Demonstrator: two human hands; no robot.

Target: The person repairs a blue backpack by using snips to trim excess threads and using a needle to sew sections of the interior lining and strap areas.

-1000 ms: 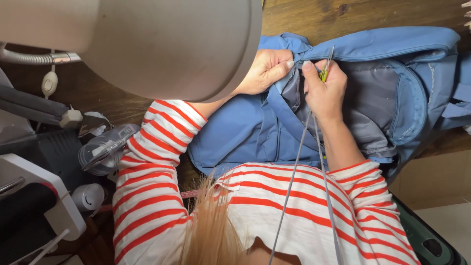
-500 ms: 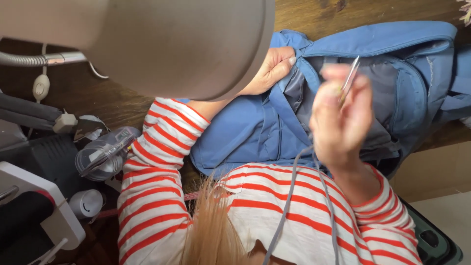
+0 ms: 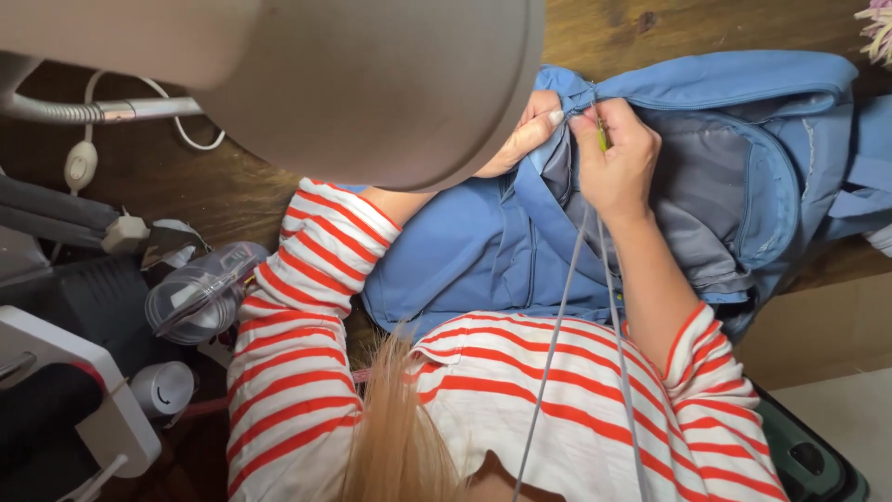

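Note:
A blue backpack (image 3: 734, 139) with a grey lining lies open on the wooden table (image 3: 669, 28). My left hand (image 3: 525, 135), partly hidden under a lamp shade, pinches the blue fabric at the bag's opening edge. My right hand (image 3: 618, 167) is right beside it, closed on a thin needle (image 3: 602, 138) with a yellow-green bit showing, pressed at the same edge. A doubled grey thread (image 3: 581, 307) runs from that hand back over my striped shirt.
A big grey lamp shade (image 3: 372, 84) hangs over the upper left and covers part of the view. At the left are a cord switch (image 3: 79, 165), a clear plastic cup (image 3: 200, 293), a small white cylinder (image 3: 163, 389) and a white machine (image 3: 84, 400). Cardboard (image 3: 818, 325) lies at the right.
Half a second ago my right hand was drawn back toward my body with the needle raised. It has returned to the bag's edge next to my left hand, which stayed put.

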